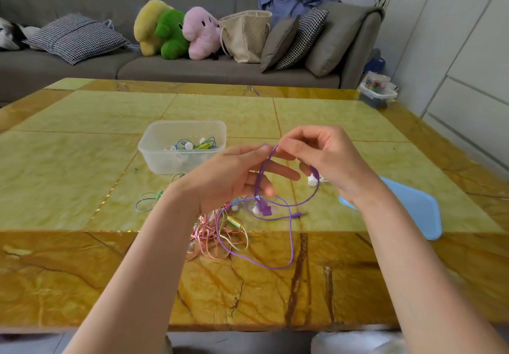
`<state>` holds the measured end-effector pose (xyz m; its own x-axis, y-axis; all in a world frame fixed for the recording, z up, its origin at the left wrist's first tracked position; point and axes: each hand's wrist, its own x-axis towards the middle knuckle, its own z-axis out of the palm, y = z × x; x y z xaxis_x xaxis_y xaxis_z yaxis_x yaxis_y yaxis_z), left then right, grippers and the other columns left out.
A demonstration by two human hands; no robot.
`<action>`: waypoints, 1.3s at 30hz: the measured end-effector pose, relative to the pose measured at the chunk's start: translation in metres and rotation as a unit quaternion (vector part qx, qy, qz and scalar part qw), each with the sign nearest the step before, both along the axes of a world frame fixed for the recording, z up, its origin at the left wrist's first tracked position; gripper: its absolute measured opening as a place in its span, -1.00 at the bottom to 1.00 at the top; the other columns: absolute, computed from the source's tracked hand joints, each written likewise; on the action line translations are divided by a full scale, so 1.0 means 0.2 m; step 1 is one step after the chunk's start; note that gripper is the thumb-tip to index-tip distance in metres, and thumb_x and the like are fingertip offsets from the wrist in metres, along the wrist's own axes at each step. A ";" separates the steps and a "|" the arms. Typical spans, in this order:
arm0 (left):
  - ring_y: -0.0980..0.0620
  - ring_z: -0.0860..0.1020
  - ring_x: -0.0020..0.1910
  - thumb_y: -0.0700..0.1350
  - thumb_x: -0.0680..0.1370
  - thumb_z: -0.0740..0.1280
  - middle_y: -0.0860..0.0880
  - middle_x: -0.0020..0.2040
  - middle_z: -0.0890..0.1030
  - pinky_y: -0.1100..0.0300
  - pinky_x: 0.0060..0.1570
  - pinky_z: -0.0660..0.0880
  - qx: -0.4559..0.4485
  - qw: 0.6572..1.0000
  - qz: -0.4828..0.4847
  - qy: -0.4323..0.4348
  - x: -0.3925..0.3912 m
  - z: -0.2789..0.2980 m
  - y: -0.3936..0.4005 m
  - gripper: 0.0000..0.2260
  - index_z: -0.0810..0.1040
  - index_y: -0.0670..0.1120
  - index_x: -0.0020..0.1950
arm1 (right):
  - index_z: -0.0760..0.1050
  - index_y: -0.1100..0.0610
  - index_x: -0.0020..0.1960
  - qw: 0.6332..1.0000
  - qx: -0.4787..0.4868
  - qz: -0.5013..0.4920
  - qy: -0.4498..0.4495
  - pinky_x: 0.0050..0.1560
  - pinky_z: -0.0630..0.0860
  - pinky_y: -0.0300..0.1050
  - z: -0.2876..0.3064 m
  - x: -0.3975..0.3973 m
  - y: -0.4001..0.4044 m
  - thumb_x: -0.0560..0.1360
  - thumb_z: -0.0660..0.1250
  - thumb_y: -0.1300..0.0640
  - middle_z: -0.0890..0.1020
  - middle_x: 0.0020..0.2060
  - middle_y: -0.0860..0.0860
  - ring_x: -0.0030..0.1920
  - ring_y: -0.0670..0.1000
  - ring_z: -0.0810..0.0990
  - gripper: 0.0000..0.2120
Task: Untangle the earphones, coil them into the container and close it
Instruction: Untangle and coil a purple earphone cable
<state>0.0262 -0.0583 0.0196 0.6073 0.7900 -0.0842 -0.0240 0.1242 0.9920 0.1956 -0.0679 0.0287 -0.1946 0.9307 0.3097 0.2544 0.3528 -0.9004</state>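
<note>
The counter (82, 160) is glossy yellow-green stone with an amber, brown-veined border, and on it lie purple earphones (275, 210), pink (206, 238), yellow-green (237, 222) and blue (146, 202) cords and a pale blue lid (413, 210) at right. The container (181, 147) is clear plastic. On the far grey sofa (192, 70) sit yellow (148, 25), green (170, 34) and pink (201, 31) plush toys beside houndstooth black-and-white cushions (74, 38).

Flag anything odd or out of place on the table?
Nothing damaged. A tangled heap of pink and yellow-green earphone cables lies loose near the marble table front edge, outside the clear plastic container. The light blue lid overhangs the right edge.
</note>
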 end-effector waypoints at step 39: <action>-0.10 0.66 -0.08 -0.04 0.63 0.06 -0.05 0.15 0.63 0.12 -0.10 0.60 -0.006 1.000 -0.010 -0.013 0.03 0.01 -0.01 -0.68 0.46 -0.05 0.30 | 0.54 0.16 -0.19 0.995 0.001 -0.062 0.078 -0.51 0.26 -0.28 0.01 -0.01 0.01 0.56 0.25 0.19 0.33 -0.65 -0.14 -0.57 -0.12 0.21 -0.83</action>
<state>0.0325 -0.0609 0.0221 0.6250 0.7767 -0.0780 -0.0474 0.1375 0.9894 0.1945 -0.0653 0.0305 -0.0270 0.9442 0.3281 0.1525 0.3283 -0.9322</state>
